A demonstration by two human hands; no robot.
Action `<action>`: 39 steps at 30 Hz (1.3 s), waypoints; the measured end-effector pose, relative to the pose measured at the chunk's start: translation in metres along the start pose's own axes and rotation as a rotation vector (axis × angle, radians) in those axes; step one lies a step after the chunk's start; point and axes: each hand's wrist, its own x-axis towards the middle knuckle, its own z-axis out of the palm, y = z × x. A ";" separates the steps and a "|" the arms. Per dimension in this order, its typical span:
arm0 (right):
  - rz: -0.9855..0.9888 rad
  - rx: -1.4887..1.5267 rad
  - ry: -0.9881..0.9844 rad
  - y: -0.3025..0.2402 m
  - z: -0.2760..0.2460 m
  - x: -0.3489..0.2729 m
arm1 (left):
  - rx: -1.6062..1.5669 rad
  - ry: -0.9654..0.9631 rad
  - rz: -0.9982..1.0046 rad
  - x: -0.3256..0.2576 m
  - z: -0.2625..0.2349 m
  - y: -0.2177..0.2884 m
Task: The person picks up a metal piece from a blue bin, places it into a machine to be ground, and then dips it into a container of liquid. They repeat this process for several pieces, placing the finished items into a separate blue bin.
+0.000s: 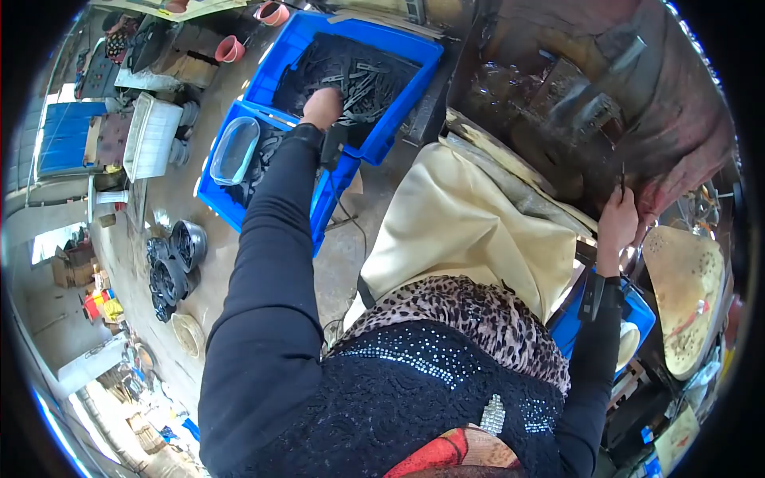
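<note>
Left hand (323,107) is down in the far blue bin (414,60), fingers buried in the heap of dark metal strips (362,80), so can't tell how closed it is. Right hand (617,223) pinches one thin dark strip (622,179) up at the big rusty machine (590,95). Bin looks well stocked, so plenty left. A second blue bin (215,199) with a clear tub (235,150) sits just beside, and a cream cloth (462,223) covers the lap between

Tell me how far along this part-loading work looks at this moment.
Done: nothing finished shows. In hand: the left hand digs into dark metal strips in the upper blue bin; the right hand pinches one thin dark piece at the machine. Left: that bin looks well filled.
</note>
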 end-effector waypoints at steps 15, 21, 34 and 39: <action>0.100 0.113 0.036 0.007 0.002 0.008 | 0.322 -0.207 -0.073 0.009 0.003 0.033; 0.019 0.394 0.153 0.011 0.011 0.009 | -0.061 0.049 -0.071 -0.005 -0.002 -0.025; 0.033 0.431 0.081 0.018 0.006 0.013 | -1.309 0.217 0.093 -0.064 -0.094 0.204; 0.006 0.358 0.080 0.011 0.003 0.011 | -1.150 0.159 0.548 -0.062 -0.087 0.300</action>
